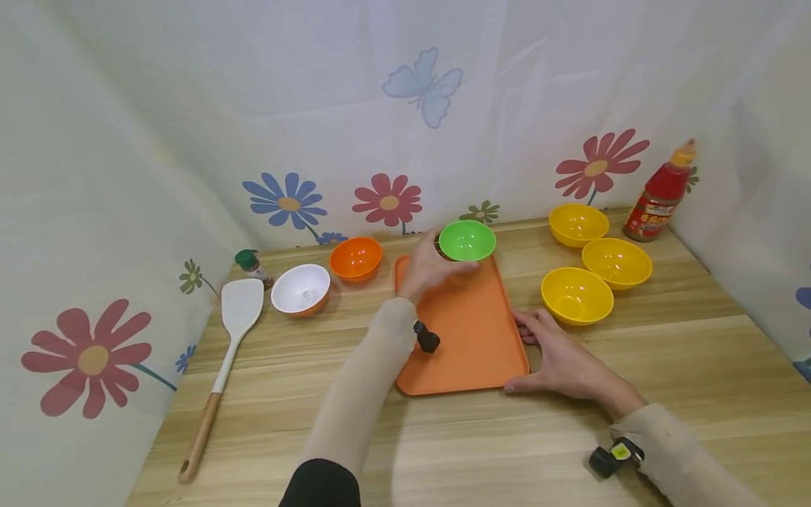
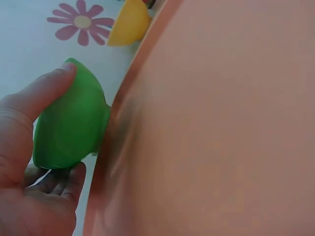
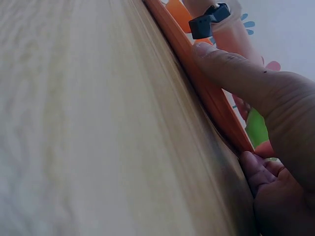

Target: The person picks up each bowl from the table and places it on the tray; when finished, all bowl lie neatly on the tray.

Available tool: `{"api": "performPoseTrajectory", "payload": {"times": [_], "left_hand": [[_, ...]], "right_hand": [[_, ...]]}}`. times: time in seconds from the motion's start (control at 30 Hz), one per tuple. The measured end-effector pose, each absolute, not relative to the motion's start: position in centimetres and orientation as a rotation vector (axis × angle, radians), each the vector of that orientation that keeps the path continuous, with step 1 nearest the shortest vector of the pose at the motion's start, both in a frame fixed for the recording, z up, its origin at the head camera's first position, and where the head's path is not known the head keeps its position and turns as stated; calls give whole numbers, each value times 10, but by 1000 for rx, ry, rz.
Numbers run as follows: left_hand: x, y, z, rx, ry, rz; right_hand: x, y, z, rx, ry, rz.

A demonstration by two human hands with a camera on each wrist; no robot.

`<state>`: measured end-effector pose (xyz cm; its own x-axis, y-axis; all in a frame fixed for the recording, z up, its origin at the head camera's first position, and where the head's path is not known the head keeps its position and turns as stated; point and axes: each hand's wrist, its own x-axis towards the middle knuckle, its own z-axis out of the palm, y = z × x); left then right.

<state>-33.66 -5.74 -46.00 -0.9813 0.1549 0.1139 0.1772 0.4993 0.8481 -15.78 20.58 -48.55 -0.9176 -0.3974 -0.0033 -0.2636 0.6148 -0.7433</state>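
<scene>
Evidently the person's left hand (image 1: 432, 266) is looking after the green bowl (image 1: 467, 241), up at the top centre of the frame, over the far end of the orange tray (image 1: 469, 338). In the left wrist view, its fingers are clamped on the bowl, thumb by the rim and the others under the opposite side, presumably to control its tilt. Whether the tray bears any of its weight, I can't tell.

The right hand (image 1: 560, 362) grips the tray's near right corner, thumb on the front edge and fingers at the side, likely to steady it on the tabletop (image 1: 304, 394).

Three yellow bowls (image 1: 576, 297) sit right of centre; an orange bowl (image 1: 356, 259) and a white-lined bowl (image 1: 301, 289) stand left of it. The spatula (image 1: 242, 308) lies at far left, perhaps set aside, near a green-capped jar (image 1: 255, 270). The red sauce bottle (image 1: 659, 197), upper right, carries a printed label too small for me to read.
</scene>
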Motion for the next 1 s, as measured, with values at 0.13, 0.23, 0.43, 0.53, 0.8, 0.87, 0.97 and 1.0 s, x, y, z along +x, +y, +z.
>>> {"api": "performPoseTrajectory", "payload": {"times": [0.13, 0.23, 0.43, 0.53, 0.8, 0.87, 0.97, 1.0], "left_hand": [[-337, -50, -465, -332, -2715, -1509], [-337, -46, -469, -362, -2718, -1506], [-338, -42, -472, -400, -2723, -1505], [-339, -42, -472, -417, -2719, -1513], [-338, -42, -471, -422, -2737, -1517], [-337, -43, -471, -418, -2741, -1524], [-335, -44, -471, -418, -2738, -1553], [-335, -45, -470, -419, -2731, -1562]], "right_hand": [[-158, 207, -487, -560, 2683, -1178], [-158, 207, -488, -567, 2686, -1176], [-158, 207, -489, -566, 2688, -1171], [-159, 208, -489, -565, 2694, -1167], [-159, 207, -488, -565, 2694, -1172], [-159, 207, -488, -566, 2694, -1174], [-159, 206, -488, -568, 2694, -1178], [-159, 206, -488, -568, 2694, -1179]]}}
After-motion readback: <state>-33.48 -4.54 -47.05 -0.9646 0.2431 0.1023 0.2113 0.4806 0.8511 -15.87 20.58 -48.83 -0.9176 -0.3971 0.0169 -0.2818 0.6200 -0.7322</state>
